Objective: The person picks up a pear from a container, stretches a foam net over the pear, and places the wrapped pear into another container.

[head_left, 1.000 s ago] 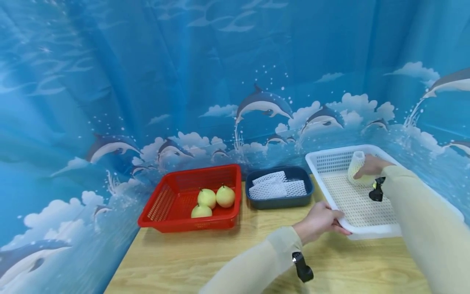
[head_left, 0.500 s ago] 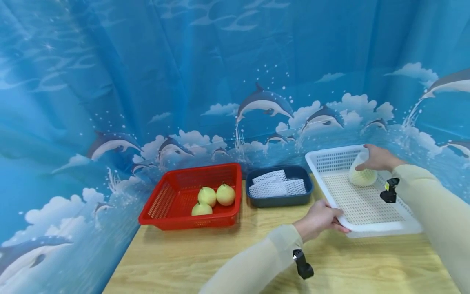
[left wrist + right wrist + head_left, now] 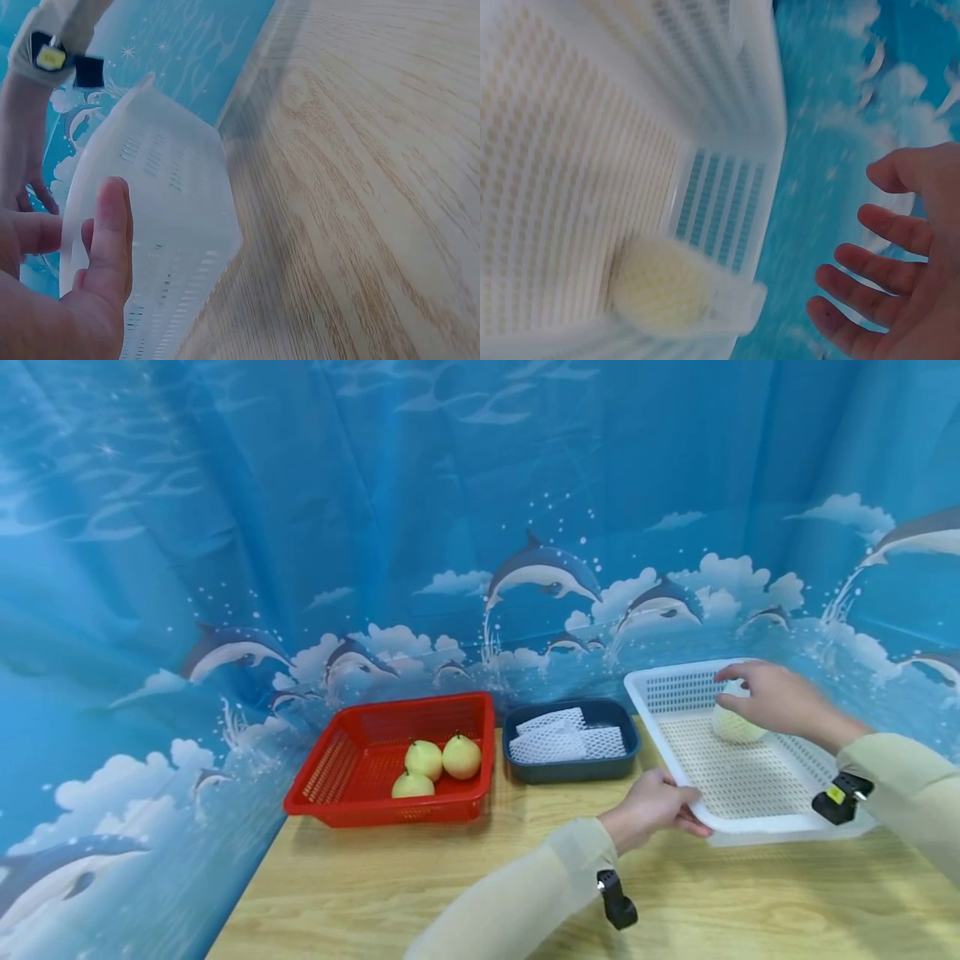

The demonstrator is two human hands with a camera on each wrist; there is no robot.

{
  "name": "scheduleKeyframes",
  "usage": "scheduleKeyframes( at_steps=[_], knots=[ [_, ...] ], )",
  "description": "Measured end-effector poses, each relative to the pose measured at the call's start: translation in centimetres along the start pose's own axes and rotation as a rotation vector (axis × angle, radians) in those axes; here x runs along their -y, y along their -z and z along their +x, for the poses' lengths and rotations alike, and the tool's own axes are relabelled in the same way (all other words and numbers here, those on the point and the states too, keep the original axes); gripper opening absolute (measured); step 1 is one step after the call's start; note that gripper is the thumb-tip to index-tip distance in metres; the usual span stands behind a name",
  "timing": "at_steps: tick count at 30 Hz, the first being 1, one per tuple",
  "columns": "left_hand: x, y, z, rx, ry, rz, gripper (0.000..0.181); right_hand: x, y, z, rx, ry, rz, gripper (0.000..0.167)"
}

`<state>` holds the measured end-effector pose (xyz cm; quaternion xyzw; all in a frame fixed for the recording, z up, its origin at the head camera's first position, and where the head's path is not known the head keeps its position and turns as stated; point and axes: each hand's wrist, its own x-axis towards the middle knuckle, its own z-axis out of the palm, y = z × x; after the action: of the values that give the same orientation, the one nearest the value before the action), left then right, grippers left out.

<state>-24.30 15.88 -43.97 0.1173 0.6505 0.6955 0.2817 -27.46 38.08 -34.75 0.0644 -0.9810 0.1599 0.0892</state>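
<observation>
Wrapped pear [image 3: 738, 727]: in its foam net [image 3: 733, 304] inside the white basket [image 3: 750, 789], near the far end, partly hidden by the right hand [image 3: 783, 697].
Right hand: holds nothing, fingers apart and loosely bent, above the pear without touching it.
Left hand [image 3: 654, 807]: grips the basket's near left corner, thumb and fingers either side of the rim.
Blue tray [image 3: 576, 772]: just left, with flat nets [image 3: 551, 745] inside.
Red basket [image 3: 363, 781]: further left, three bare pears [image 3: 423, 761] inside.
Surroundings: wooden table [image 3: 352, 893] below, dolphin curtain [image 3: 390, 543] behind.
</observation>
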Motion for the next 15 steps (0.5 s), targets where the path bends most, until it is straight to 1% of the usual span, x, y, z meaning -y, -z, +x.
scheduleKeyframes(
  at_steps=[4, 8, 13, 15],
  knots=[
    [0.1, 0.2, -0.2, -0.034, 0.005, 0.039, 0.016, 2.6, -0.1, -1.6, -0.043, 0.068, 0.065, 0.037],
    [0.2, 0.7, -0.7, -0.044, -0.004, 0.056, 0.02, 5.0, -0.5, -3.4, -0.083, 0.111, 0.126, 0.026],
    [0.0, 1.5, -1.7, -0.059, -0.008, 0.104, 0.016, 7.3, -1.3, -5.4, -0.133, 0.122, 0.176, 0.017],
    [-0.1, 1.7, -2.2, -0.061, -0.014, 0.108, 0.014, 8.0, -1.7, -6.1, -0.151, 0.126, 0.207, 0.015]
  ],
)
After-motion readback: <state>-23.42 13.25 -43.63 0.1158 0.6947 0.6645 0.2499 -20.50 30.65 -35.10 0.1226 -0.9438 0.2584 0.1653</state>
